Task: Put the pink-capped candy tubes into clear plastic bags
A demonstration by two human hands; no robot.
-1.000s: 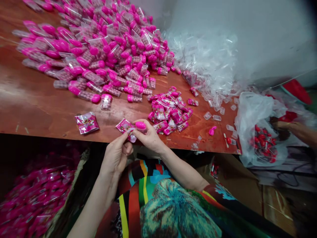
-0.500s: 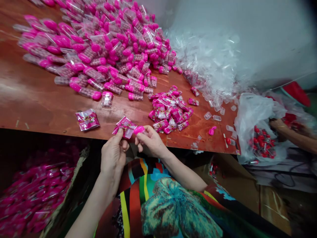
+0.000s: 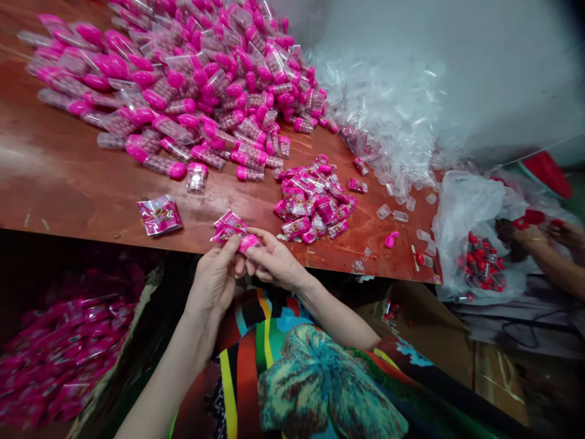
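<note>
At the table's front edge both my hands are close together. My left hand [image 3: 216,277] pinches a shiny pink printed packet [image 3: 228,224] between thumb and fingers. Closed around a small container with a pink cap [image 3: 248,242] is my right hand [image 3: 278,263]; its cap meets the packet's lower right side, and fingers hide the rest of it. Whether the container is inside the packet, I cannot tell. A flat pink packet [image 3: 159,214] lies to the left, with a short pink-capped jar [image 3: 196,177] of small beads behind it. Small filled pink packets [image 3: 315,201] form a heap to the right.
Pink-capped clear tubes of beads [image 3: 183,91] cover the back of the brown table [image 3: 91,195]. Clear plastic cups [image 3: 388,116] are piled at the back right. A co-worker's hands [image 3: 543,241] work by a bag of red-capped pieces [image 3: 484,262]. Below left, a box holds pink packets [image 3: 68,360].
My right hand has moved left, bringing the pink-capped container against the packet in my left hand. At the right, the co-worker's hands have shifted, and red pieces now show by them.
</note>
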